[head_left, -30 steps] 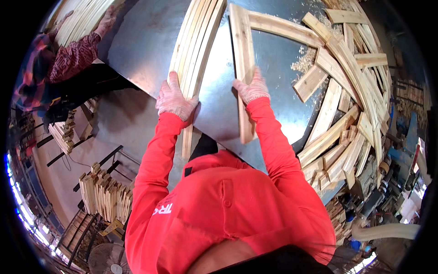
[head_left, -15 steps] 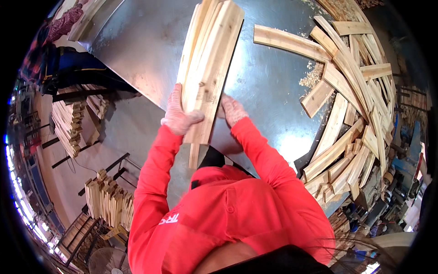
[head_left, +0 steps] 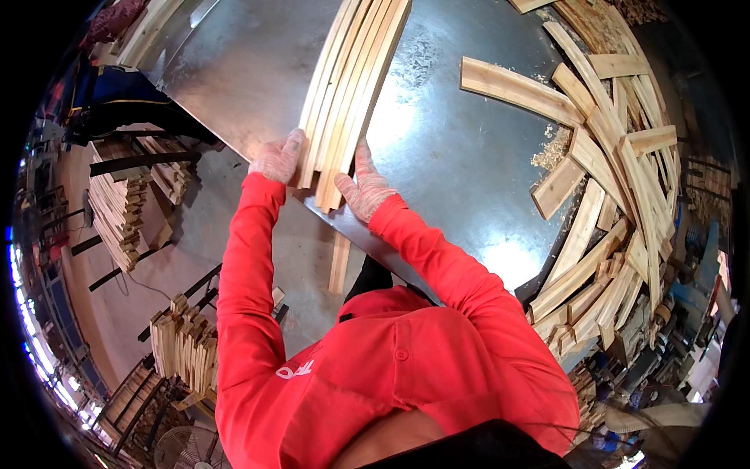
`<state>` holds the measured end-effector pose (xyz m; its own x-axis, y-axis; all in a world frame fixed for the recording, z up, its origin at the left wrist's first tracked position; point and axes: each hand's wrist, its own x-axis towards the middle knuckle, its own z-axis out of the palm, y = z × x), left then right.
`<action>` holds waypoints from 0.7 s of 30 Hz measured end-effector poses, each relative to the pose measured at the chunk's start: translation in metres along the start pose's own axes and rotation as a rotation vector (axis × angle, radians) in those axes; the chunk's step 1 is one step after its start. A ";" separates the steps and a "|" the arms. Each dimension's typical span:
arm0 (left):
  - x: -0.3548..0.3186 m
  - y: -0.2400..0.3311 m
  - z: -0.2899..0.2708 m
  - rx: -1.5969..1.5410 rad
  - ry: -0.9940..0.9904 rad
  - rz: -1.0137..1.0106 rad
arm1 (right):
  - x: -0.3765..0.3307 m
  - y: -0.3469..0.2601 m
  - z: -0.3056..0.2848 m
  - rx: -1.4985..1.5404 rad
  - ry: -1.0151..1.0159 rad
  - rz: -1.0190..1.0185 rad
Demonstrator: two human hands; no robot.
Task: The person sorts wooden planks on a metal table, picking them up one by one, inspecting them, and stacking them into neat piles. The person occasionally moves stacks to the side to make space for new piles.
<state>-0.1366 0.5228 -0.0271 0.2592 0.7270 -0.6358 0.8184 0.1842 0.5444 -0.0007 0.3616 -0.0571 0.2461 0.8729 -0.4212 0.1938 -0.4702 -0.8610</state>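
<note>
From my remote post, through the head view, I have both of the person's hands on one stack of narrow boards (head_left: 351, 86), which lies lengthwise on the metal counter (head_left: 445, 180) and runs up to the top of the picture. The left grip (head_left: 279, 159) is closed along the stack's left side; the right grip (head_left: 366, 187) is closed on the right side near its end, thumb toward me, so the boards are held between the two. I can see that their near ends do not line up: those on the left stop farther from the person than those on the right, close to the counter's edge. Below that edge I see a thin wooden strip (head_left: 340, 262); I cannot tell whether it belongs to the stack. Well to the right I see a loose heap of boards (head_left: 600, 168), one single board (head_left: 516, 90) jutting from it toward the middle, with wood shavings (head_left: 553, 148) beside it. At upper left I catch a co-worker's patterned sleeve (head_left: 116, 21).
</note>
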 end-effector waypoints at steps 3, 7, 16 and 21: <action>-0.024 0.017 0.020 0.611 0.374 0.348 | 0.023 0.005 0.008 0.188 -0.159 -0.130; -0.021 0.031 0.007 0.731 0.429 0.298 | 0.036 0.004 -0.025 -0.274 -0.392 -0.241; 0.077 -0.026 -0.125 0.905 0.326 0.318 | -0.098 0.082 -0.464 -0.935 0.540 0.267; 0.030 0.076 -0.050 1.290 0.522 -0.163 | -0.181 0.109 -0.595 -1.210 0.555 1.010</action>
<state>-0.0926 0.5916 0.0222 0.1322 0.9682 -0.2126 0.7829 -0.2335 -0.5766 0.5413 0.0747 0.0945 0.9537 0.1519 -0.2597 0.2655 -0.8310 0.4888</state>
